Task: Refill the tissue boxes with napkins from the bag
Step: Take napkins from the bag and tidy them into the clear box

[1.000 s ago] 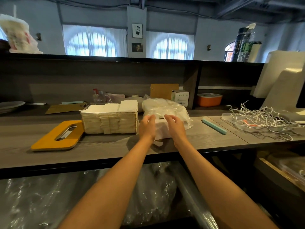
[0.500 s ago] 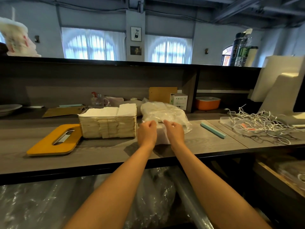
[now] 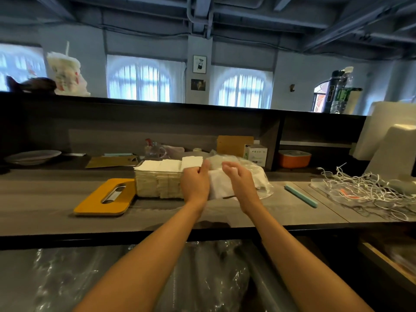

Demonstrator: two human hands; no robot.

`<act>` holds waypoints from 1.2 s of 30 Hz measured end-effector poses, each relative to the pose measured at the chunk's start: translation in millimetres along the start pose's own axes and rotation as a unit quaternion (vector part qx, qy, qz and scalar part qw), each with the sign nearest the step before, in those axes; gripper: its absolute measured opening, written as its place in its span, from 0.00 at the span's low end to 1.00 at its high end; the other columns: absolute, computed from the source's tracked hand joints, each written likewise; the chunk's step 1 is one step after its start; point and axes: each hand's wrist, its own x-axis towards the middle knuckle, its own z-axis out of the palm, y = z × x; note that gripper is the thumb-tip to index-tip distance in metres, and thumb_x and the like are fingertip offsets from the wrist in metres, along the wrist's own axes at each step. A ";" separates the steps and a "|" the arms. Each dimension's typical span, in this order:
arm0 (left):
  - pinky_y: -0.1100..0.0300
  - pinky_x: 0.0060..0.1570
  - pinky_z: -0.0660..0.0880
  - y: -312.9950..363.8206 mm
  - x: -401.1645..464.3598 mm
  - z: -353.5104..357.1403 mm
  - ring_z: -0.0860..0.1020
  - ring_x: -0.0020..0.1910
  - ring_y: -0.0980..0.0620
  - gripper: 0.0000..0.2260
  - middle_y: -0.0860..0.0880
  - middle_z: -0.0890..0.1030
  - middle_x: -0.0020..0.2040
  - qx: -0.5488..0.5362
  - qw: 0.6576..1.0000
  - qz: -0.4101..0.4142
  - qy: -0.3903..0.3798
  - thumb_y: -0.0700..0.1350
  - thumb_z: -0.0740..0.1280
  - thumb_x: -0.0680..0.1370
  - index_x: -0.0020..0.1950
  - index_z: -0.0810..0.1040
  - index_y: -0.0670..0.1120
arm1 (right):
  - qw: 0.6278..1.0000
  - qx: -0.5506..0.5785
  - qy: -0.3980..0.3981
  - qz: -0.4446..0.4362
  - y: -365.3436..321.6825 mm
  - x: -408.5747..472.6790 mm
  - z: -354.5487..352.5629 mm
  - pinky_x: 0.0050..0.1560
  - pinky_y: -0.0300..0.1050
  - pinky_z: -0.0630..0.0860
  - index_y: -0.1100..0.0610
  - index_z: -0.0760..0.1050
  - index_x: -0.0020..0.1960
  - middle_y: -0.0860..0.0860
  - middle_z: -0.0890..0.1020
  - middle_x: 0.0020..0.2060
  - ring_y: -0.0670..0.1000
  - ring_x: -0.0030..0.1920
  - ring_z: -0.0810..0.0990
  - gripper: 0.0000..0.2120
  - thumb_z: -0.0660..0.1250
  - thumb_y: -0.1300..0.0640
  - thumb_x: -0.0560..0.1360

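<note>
The left hand grips the left end of a white napkin stack, fingers curled over its top edge and thumb side toward the box. The right hand is at the stack's right end with the palm turned inward and the fingers loosely curved and slightly spread; whether they touch the napkins cannot be told. The stack is held above the counter, just right of the box and in front of the clear bag, which lies crumpled on the counter behind the hands. The box is open and filled with folded napkins; loose white napkins lie across its top, slightly overhanging. The yellow lid, with an oblong slot in its middle, lies flat on the counter touching the box's left side. A teal strip lies to the right of the bag, well apart from it. Tangled white cables occupy the right end of the counter. An orange container sits in the rear compartment, and a plate rests at far left.
</note>
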 end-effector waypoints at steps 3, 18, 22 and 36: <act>0.63 0.33 0.72 12.8 17.1 -29.6 0.76 0.35 0.57 0.19 0.51 0.77 0.36 -0.011 0.999 -0.045 0.019 0.57 0.61 0.82 0.36 0.75 0.48 | 0.989 0.072 -0.088 0.097 -27.5 0.2 14.7 0.36 0.47 0.80 0.52 0.76 0.56 0.55 0.76 0.52 0.55 0.50 0.77 0.14 0.60 0.66 0.75; 0.58 0.43 0.80 8.1 82.6 -146.6 0.82 0.51 0.50 0.17 0.48 0.82 0.55 -0.010 0.969 -0.101 -0.224 0.45 0.69 0.79 0.67 0.75 0.44 | 0.968 0.152 -0.047 0.195 -67.9 36.9 131.0 0.55 0.50 0.80 0.55 0.73 0.65 0.54 0.78 0.57 0.54 0.53 0.78 0.16 0.69 0.57 0.78; 0.58 0.42 0.80 4.1 101.7 -152.1 0.79 0.51 0.50 0.18 0.50 0.78 0.56 -0.047 0.980 -0.118 -0.152 0.44 0.66 0.81 0.71 0.70 0.47 | 0.944 0.155 -0.118 0.265 -79.9 47.4 157.4 0.43 0.47 0.81 0.54 0.69 0.62 0.55 0.79 0.54 0.55 0.51 0.80 0.13 0.64 0.51 0.80; 0.45 0.74 0.57 -38.4 143.9 -166.6 0.60 0.77 0.41 0.29 0.44 0.62 0.79 -0.054 0.966 -0.231 -0.107 0.62 0.47 0.84 0.79 0.60 0.46 | 0.955 -0.064 -0.070 0.281 -72.2 111.8 194.7 0.35 0.43 0.78 0.63 0.69 0.65 0.58 0.73 0.49 0.56 0.49 0.75 0.12 0.60 0.64 0.82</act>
